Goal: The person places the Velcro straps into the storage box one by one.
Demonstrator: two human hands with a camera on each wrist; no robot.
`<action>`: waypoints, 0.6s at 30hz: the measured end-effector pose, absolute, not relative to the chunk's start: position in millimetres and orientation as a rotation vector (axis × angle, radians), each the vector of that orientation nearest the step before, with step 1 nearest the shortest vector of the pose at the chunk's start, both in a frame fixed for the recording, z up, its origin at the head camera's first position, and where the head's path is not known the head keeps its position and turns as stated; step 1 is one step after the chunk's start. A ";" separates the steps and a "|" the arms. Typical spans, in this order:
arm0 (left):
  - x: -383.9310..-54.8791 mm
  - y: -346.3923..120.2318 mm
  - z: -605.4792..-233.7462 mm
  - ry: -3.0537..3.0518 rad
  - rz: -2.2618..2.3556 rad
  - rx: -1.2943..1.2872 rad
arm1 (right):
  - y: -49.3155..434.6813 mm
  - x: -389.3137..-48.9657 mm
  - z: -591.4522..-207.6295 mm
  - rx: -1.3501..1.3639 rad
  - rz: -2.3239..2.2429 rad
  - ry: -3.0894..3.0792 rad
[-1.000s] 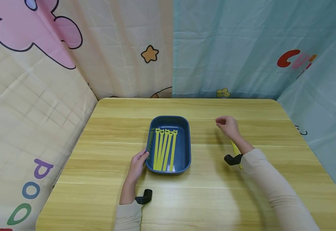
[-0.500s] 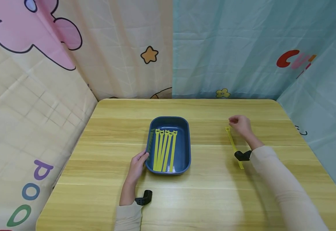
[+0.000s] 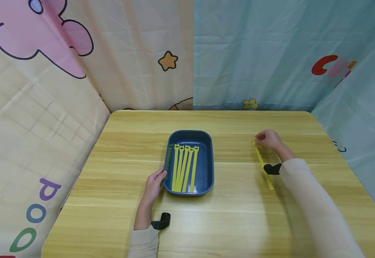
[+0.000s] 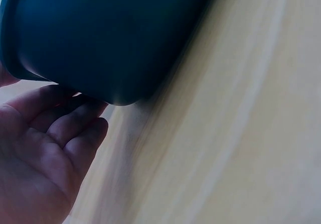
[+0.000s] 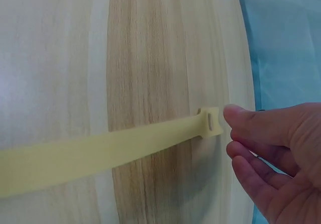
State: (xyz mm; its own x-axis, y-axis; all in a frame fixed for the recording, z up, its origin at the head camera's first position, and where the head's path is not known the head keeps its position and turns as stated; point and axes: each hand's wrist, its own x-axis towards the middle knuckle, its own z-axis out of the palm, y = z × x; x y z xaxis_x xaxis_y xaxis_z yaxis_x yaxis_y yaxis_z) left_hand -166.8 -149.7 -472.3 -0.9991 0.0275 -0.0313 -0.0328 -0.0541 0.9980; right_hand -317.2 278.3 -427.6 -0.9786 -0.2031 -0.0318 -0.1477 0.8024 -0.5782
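A yellow hook-and-loop cable tie (image 3: 266,173) lies on the table at the right, its slotted head (image 5: 210,122) toward the far edge. My right hand (image 3: 269,139) is at that head, thumb and fingers bent close together. The right wrist view shows a thin gap between the fingertips and the head, so no grip is seen. My left hand (image 3: 153,184) holds the near left side of a dark blue tray (image 3: 208,157), thumb at the rim and fingers against the outer wall (image 4: 100,43). Several yellow cable ties (image 3: 184,168) lie side by side in the tray, heads away from me.
The light wooden table (image 3: 232,222) has its far edge against a printed curtain (image 3: 239,64). Another curtain (image 3: 39,118) hangs along the left side. Wrist cameras (image 3: 160,221) sit on both wrists.
My right hand has moved right from beside the cable tie to its head. The tie's near end has shifted slightly right, and the strip looks narrower. My left hand stays at the tray.
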 end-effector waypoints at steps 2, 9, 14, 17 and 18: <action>-166.8 -149.7 -472.2 2.134 2.251 -0.017 | 278.0 -319.5 -429.1 -0.279 -0.882 2.879; -167.7 -149.4 -470.8 2.113 2.258 -0.012 | 277.2 -323.3 -434.0 -0.301 -0.789 2.869; -168.3 -148.7 -470.3 2.098 2.280 -0.021 | 277.2 -324.0 -434.5 -0.338 -0.773 2.876; -168.9 -148.0 -470.4 2.077 2.310 -0.029 | 277.4 -324.2 -434.8 -0.335 -0.777 2.866; -169.0 -147.9 -470.6 2.073 2.317 -0.029 | 277.5 -324.4 -435.2 -0.328 -0.778 2.864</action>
State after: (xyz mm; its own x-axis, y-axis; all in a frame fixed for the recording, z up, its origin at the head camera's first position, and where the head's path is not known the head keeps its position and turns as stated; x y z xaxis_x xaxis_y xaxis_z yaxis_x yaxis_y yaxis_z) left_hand -169.0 -147.9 -470.6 -0.9993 0.0118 -0.0360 -0.0371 -0.1105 0.9932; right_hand -324.4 277.5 -435.2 -0.9638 -0.2501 -0.0920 -0.1692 0.8409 -0.5140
